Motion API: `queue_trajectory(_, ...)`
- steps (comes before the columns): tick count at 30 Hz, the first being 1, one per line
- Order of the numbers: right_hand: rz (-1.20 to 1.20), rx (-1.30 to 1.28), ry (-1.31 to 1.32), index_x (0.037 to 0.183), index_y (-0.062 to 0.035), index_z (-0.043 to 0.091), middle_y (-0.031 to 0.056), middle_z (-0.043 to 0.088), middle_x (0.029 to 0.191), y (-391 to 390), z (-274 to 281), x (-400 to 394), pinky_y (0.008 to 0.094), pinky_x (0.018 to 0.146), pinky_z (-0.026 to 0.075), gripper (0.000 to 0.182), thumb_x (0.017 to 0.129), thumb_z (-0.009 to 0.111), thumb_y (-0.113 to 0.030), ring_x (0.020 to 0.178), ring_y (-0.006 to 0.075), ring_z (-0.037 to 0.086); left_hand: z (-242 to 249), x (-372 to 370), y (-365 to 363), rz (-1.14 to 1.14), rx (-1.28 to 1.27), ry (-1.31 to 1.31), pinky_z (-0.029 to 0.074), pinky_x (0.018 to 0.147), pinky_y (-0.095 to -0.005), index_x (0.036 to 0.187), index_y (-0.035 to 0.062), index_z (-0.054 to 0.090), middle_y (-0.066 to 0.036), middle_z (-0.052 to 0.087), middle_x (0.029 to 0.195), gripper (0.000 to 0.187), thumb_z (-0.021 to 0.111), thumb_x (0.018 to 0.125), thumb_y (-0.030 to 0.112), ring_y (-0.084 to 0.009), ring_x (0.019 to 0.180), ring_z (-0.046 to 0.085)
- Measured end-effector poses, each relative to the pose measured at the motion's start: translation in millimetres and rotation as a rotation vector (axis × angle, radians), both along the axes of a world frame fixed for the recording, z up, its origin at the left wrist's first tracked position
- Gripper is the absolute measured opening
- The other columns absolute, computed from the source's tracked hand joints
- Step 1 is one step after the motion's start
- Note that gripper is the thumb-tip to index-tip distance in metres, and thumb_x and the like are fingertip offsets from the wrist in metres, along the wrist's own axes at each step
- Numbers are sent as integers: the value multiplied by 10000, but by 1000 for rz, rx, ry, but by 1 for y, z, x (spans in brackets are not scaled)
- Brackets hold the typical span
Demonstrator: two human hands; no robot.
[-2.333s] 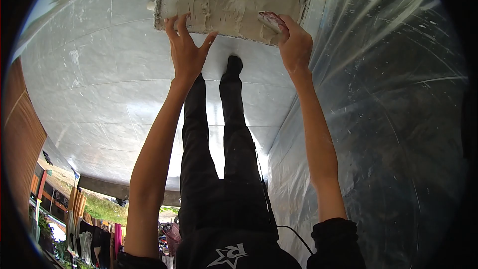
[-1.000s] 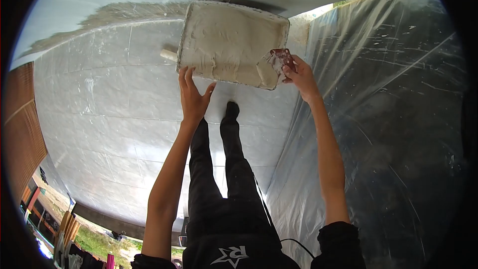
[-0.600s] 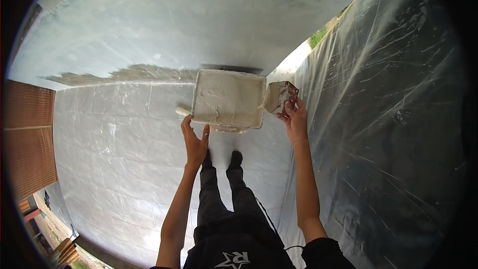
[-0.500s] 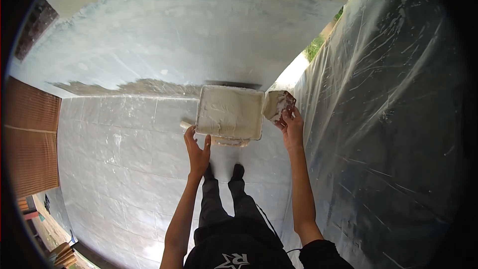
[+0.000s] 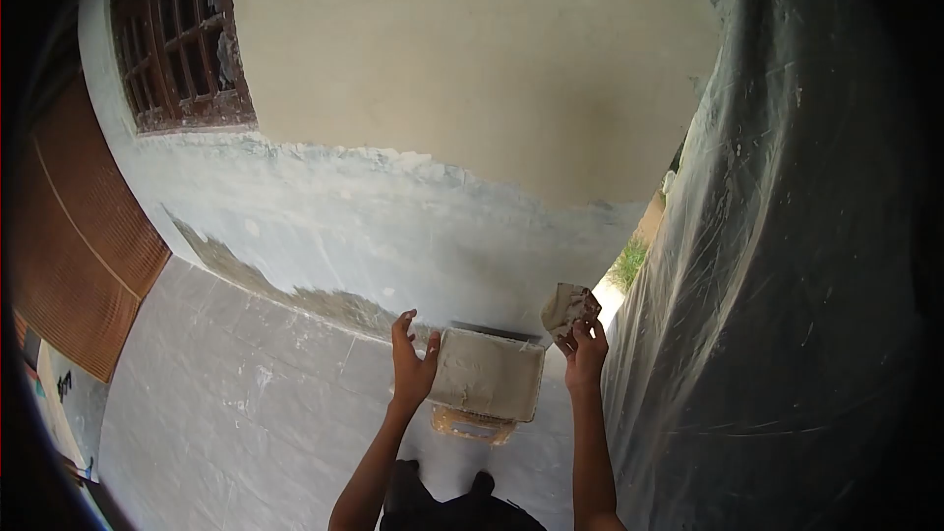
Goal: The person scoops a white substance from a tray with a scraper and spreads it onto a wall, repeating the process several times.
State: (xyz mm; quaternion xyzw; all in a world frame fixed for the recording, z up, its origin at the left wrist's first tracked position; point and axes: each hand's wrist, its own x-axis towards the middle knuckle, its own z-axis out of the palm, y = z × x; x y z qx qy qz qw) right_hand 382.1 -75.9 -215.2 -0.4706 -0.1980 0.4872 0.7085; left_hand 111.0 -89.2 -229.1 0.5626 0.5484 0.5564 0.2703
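Observation:
In my right hand (image 5: 585, 359) is a flat, roughly square putty scraper (image 5: 564, 307), dark and smeared with pale putty, raised near the wall. My left hand (image 5: 415, 366) is beside the tray's left side with fingers apart and nothing in it. Between the hands stands a rectangular tray (image 5: 489, 374) filled with pale putty. Under it shows part of a yellowish stool (image 5: 472, 426) with a slot in it. The wall (image 5: 433, 236) ahead has a whitish coat low down and a beige surface above.
A clear plastic sheet (image 5: 728, 265) hangs along the right, with grass (image 5: 629, 261) showing through a gap. A brown barred window (image 5: 182, 34) is at upper left. Brown corrugated panels (image 5: 88, 236) stand left of the grey covered floor (image 5: 246, 403).
The view has tilted up, showing more wall and the window. My left hand has risen along the tray's side; the right still holds the scraper, now higher above the tray's level.

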Motion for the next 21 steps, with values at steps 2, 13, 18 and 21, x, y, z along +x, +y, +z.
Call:
queue_trajectory(2, -6, 27, 11, 1122, -99, 560, 19, 590, 917, 6, 13, -6, 345, 697, 562, 167, 962, 571, -52, 765, 138, 598, 25, -10, 16, 1, 70, -50, 376, 1050, -474, 1404, 6, 338, -199, 408, 1433, 552, 612, 955, 172, -346, 1367, 384)
queue_trajectory(13, -191, 347, -27, 1144, -53, 571, 46, 644, 1013, 37, 126, -50, 322, 692, 638, 222, 929, 583, -3, 859, 153, 680, 152, -102, 111, -131, 379, -144, 355, 1081, -486, 1402, 47, 368, -176, 440, 1425, 500, 577, 975, 203, -346, 1374, 393)
queue_trajectory(18, -216, 554, -52, 1115, -20, 608, 45, 645, 1033, 47, 222, -99, 309, 760, 631, 170, 949, 573, -31, 862, 138, 664, 227, -139, 144, -204, 524, -131, 349, 1088, -479, 1414, 47, 345, -181, 432, 1437, 532, 556, 997, 303, -340, 1388, 382)
queue_trajectory(21, -194, 620, -85, 1140, 7, 597, 76, 627, 1072, 54, 285, -132, 302, 803, 625, 195, 950, 565, -25, 942, 162, 659, 287, -158, 164, -238, 642, -103, 346, 1088, -479, 1416, 40, 335, -186, 427, 1442, 550, 548, 1001, 332, -333, 1390, 382)
